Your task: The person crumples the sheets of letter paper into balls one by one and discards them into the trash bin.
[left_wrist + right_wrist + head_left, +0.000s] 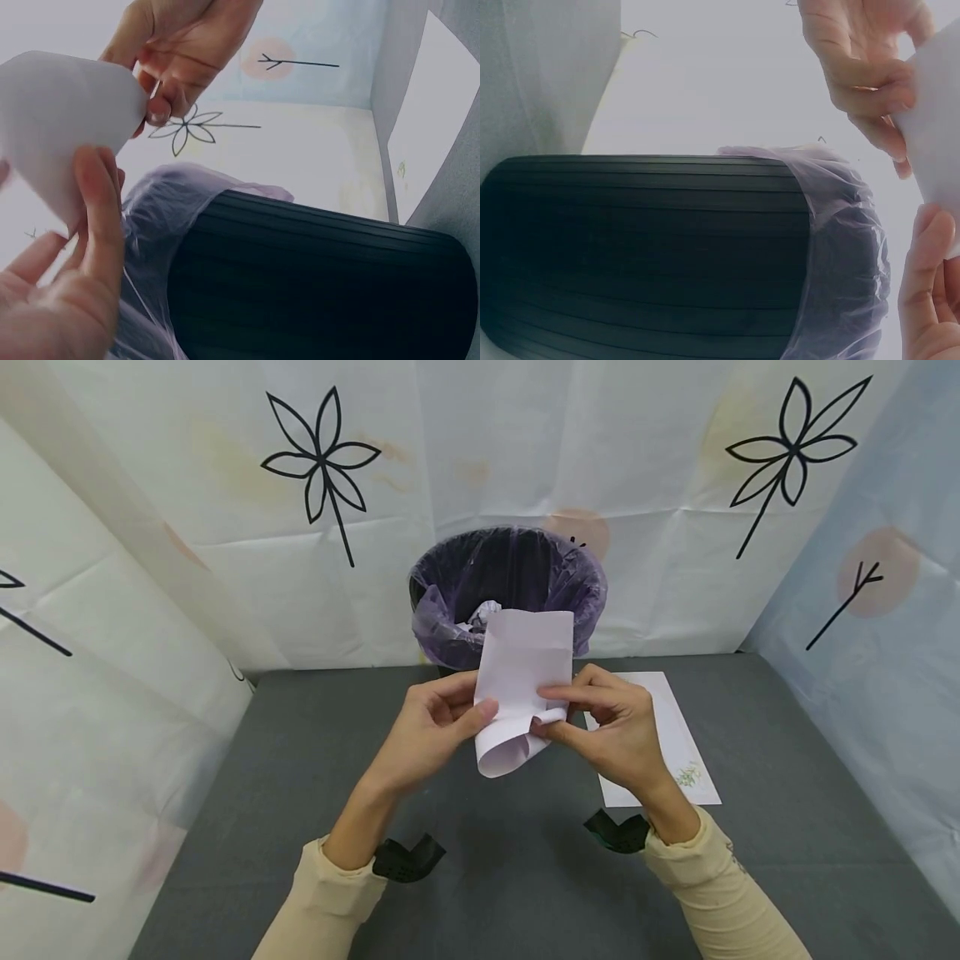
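Gray tabletop: hands grip paper before a bin of scraps.

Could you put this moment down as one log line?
Left hand: pinches curled white paper sheet | Right hand: pinches same sheet | Beyond: black ribbed bin, purple plastic liner | Dark grey table: flat white rectangular paper

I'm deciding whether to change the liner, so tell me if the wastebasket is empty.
Not empty: crumpled white paper shows inside the black wastebasket. How full, I cannot tell: the held sheet hides part of its opening.
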Demonstrator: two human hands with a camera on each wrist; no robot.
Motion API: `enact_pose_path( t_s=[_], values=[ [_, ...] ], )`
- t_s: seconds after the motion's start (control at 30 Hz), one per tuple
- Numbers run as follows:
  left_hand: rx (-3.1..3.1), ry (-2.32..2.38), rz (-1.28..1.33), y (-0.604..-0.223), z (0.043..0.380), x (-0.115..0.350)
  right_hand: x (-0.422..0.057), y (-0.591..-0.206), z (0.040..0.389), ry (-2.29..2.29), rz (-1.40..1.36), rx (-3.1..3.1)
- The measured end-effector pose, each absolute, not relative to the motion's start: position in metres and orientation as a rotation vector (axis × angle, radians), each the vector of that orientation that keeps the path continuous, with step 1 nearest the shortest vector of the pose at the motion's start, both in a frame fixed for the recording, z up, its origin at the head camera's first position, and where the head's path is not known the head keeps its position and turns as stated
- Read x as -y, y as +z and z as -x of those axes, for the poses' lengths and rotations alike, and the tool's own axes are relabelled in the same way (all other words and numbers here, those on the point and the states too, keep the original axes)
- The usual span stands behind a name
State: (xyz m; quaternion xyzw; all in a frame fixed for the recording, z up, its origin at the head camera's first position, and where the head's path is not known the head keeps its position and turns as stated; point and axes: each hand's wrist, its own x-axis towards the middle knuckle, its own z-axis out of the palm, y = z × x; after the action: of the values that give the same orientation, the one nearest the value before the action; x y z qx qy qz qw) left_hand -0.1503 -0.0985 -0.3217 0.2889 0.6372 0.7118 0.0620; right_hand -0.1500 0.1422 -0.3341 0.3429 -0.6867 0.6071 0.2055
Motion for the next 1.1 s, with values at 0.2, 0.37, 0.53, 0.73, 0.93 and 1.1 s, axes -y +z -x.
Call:
enact_pose_path(
  t_s=[0.2, 0.37, 0.53, 0.73, 0.93, 1.1],
  values=[
    [-1.659, 2.168, -1.042, -0.325, 0.152, 0.104, -0.143, -0.332, 0.150, 1.732, -0.901, 1.886],
    [-1.717, 2.234, -1.053, -0.328, 0.151, 0.097, -0.142, -0.332, 0.151, 1.755, -0.894, 1.869],
    [-1.908, 2.295, -1.002, -0.330, 0.149, 0.085, -0.139, -0.333, 0.152, 1.763, -0.880, 1.853],
    [-2.040, 2.345, -0.934, -0.335, 0.147, 0.076, -0.135, -0.334, 0.153, 1.727, -0.898, 1.827],
    [-2.153, 2.369, -0.979, -0.336, 0.146, 0.070, -0.132, -0.335, 0.153, 1.700, -0.900, 1.785],
    [-2.247, 2.350, -1.070, -0.337, 0.144, 0.068, -0.131, -0.335, 0.154, 1.731, -0.930, 1.713]
  ],
)
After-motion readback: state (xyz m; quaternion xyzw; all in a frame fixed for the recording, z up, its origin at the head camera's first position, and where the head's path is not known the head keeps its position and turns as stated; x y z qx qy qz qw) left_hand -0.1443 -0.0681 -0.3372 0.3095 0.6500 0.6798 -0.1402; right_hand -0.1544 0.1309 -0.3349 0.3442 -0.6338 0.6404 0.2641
